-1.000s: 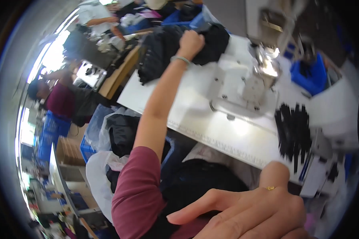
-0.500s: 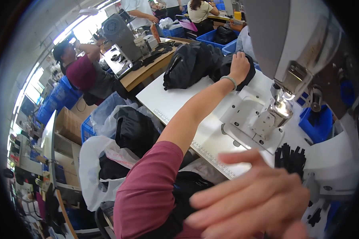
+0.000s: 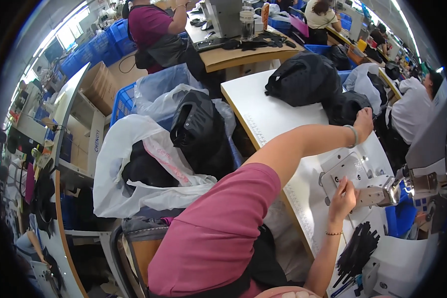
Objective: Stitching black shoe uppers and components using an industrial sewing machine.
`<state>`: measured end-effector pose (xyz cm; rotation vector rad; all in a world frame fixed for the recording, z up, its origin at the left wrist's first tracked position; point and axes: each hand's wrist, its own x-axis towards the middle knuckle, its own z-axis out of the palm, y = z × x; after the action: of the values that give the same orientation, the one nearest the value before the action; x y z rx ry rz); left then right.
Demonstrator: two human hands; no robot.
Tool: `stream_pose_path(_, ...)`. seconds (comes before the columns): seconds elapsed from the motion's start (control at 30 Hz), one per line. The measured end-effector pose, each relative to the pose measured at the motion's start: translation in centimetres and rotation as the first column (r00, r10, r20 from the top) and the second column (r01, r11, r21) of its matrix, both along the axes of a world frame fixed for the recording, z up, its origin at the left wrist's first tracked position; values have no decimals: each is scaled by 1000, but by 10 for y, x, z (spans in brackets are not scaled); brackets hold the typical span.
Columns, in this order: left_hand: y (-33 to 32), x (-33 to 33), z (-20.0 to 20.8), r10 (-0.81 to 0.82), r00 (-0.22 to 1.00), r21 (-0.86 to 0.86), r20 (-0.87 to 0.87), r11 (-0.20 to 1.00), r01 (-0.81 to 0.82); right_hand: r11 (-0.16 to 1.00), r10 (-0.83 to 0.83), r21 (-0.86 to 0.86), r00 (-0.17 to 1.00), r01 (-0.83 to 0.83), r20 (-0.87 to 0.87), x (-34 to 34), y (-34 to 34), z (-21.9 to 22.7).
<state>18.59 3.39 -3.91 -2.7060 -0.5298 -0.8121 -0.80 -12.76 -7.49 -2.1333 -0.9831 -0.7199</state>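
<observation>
My left hand (image 3: 364,125), with a pale bracelet at its wrist, reaches across the white table to a black cap (image 3: 346,106). Its fingers are closed at the cap's right edge. A larger pile of black caps (image 3: 303,79) lies beside it, to the left. My right hand (image 3: 343,199), wearing a beaded bracelet, is over the sewing machine's metal plate (image 3: 343,171), close to the machine's arm (image 3: 375,194). Its fingers are drawn together, and whatever may be between them cannot be made out. A bunch of black strips (image 3: 356,251) lies nearer me, below that hand.
Left of the table, a white plastic bag (image 3: 111,166) and more black caps (image 3: 196,126) fill a blue crate (image 3: 123,102). A person in maroon (image 3: 154,30) works at another machine table (image 3: 256,58) beyond. A blue bin (image 3: 400,218) stands at the right.
The view has swung to the right. My right hand has moved from close in front, fingers spread, to the machine's plate. My left hand stays at the small black cap.
</observation>
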Motion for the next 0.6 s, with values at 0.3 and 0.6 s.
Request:
stream_pose_path(0.3, 69, -61, 44, -352, 772, -344, 529, 743, 574, 978, 179, 123, 979, -167, -94, -6, 14, -11)
stream_pose_path(0.6, -37, -255, 85, 209, 458, -348, 864, -409, 844, 736, 587, 598, 739, -316, -331, -26, 17, 43)
